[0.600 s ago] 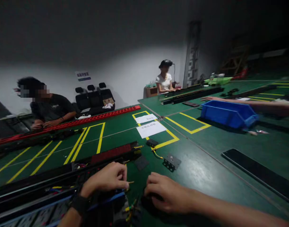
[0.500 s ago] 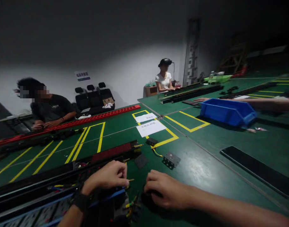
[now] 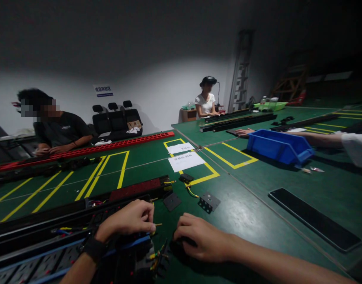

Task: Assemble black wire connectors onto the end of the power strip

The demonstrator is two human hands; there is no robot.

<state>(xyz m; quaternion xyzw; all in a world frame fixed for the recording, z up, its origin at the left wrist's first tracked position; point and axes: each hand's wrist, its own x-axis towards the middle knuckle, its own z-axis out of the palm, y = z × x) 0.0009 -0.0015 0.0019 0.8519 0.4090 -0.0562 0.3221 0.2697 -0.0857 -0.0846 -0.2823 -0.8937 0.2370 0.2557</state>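
My left hand [image 3: 129, 219] rests with curled fingers over long black rails with blue edges [image 3: 47, 262], which hold rows of socket modules. A thin brass pin [image 3: 158, 224] sticks out beside its thumb; whether the fingers hold anything is hidden. My right hand [image 3: 200, 238] lies on the green table with its fingers curled under, and what they hold, if anything, cannot be seen. Between and below the hands is a black end piece with yellow-green wires [image 3: 157, 256]. Beyond them lie a flat black plate [image 3: 171, 201], a perforated black bracket [image 3: 209, 202] and a small black part [image 3: 186, 178] with a yellow-green wire.
A dark phone-like slab [image 3: 314, 219] lies at right, below a blue bin [image 3: 280, 148]. Another person's arm [image 3: 319, 139] reaches behind the bin. White paper labels [image 3: 186, 161] lie mid-table. A red slotted rail [image 3: 133, 140] runs at left, where a co-worker [image 3: 62, 130] sits.
The whole view has shifted slightly left. Both my hands keep nearly the same pose. More of the other person's white sleeve shows at right.
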